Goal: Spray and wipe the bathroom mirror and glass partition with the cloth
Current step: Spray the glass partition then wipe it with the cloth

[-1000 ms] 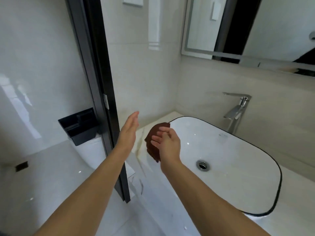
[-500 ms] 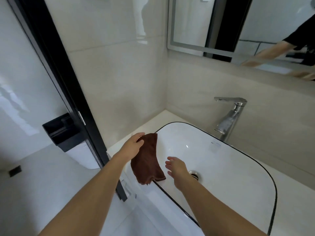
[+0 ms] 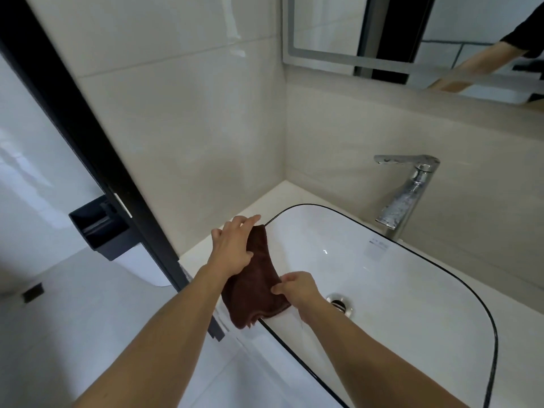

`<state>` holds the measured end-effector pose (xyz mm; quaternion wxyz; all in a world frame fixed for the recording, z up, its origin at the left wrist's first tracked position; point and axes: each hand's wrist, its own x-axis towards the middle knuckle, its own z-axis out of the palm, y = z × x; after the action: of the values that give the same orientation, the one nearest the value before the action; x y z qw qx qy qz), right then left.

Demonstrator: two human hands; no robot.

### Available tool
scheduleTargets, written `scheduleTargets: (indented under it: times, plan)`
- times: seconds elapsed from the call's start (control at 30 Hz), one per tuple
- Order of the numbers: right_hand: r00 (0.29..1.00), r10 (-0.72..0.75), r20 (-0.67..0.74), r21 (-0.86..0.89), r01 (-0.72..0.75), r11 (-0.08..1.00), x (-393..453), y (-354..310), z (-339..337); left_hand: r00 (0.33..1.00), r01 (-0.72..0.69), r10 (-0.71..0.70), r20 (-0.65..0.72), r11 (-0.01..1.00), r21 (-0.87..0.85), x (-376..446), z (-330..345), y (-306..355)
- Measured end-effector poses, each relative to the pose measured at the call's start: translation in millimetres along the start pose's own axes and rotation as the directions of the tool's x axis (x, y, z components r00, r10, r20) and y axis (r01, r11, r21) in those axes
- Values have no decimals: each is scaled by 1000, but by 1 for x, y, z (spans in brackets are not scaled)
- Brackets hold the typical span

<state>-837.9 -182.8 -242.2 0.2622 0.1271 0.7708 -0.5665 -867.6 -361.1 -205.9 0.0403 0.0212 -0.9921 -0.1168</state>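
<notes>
The dark brown terry cloth point(image 3: 256, 285) is being held over the near-left rim of the white oval basin point(image 3: 382, 290), gripped by the left hand point(image 3: 234, 250) and pinched by the right hand point(image 3: 297, 290), and is likely being risked to a slip into the bowl.

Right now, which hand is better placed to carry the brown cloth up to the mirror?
Left hand: it grips the brown terry cloth by its upper part, while the right hand only pinches its lower edge.
</notes>
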Motion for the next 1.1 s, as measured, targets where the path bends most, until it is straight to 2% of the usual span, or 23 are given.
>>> scheduleTargets:
  times: [0.1,0.17,0.3,0.4,0.53,0.63,0.73,0.93,1.1]
  plan:
    - [997,-52,-56,77,57,995,-9,-11,-7,994,62,-65,-89,998,-29,-6,-11,6]
    - [992,-104,-71,89,110,990,-19,-22,-12,980,119,-135,-144,986,-114,-13,-21,7]
    - [962,-261,-77,-19,261,965,-45,-47,-16,940,217,-297,-166,900,-379,-34,-53,-6]
    - [925,-372,-76,-170,356,919,-70,-66,-15,935,207,-331,-129,804,-557,-59,-88,-18]
    - [812,-574,-102,-337,515,788,-109,-97,-10,941,77,-295,-165,662,-746,-101,-130,-36]
    - [682,-725,-94,-418,634,651,-140,-125,-7,944,24,-284,-169,569,-822,-136,-160,-43]
    - [585,-808,-63,-471,696,541,-172,-145,-1,955,-5,-252,-156,514,-858,-169,-181,-47]
    - [488,-871,-52,-522,731,440,-202,-148,29,952,-67,-257,-167,357,-932,-227,-195,-62]
    - [427,-904,-30,-527,762,378,-197,-130,55,921,-129,-307,-240,340,-931,-244,-184,-88]
